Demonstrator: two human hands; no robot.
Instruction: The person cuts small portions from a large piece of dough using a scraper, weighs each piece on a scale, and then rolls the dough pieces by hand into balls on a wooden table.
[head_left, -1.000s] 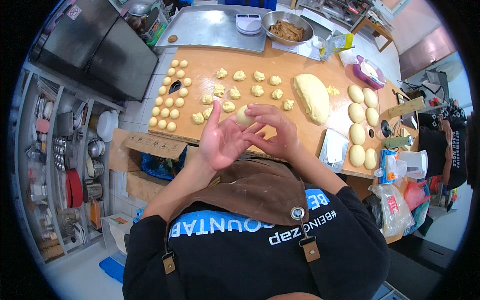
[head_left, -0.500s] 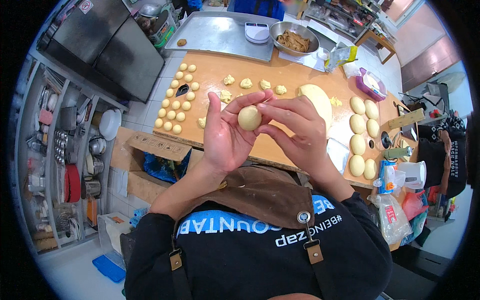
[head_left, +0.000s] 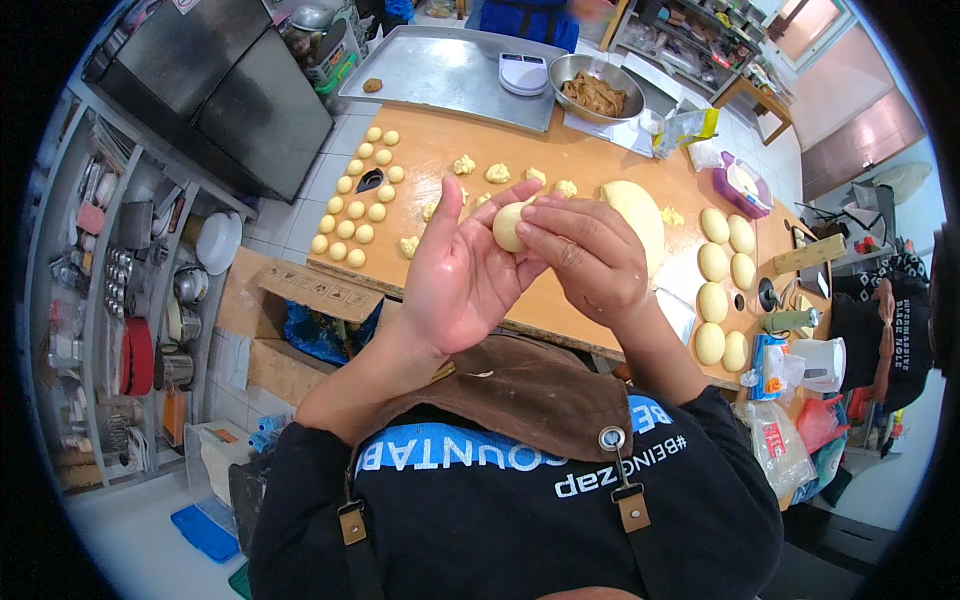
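Roughly round dough ball (head_left: 508, 228), long axis unclear

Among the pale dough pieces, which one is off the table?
The smooth ball in the left hand, touched by the right hand; the others lie on the wooden table.

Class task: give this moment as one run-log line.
left hand: open, supporting pale-yellow round dough ball | right hand: touching that ball | brown wooden table: large pale-yellow dough slab

About the held dough ball (head_left: 507, 228): kitchen scale (head_left: 523, 76) lies on tray (head_left: 440, 75) at 12 o'clock; mixing bowl (head_left: 635, 95), 1 o'clock; dough slab (head_left: 634, 215), on table (head_left: 570, 150), 3 o'clock.
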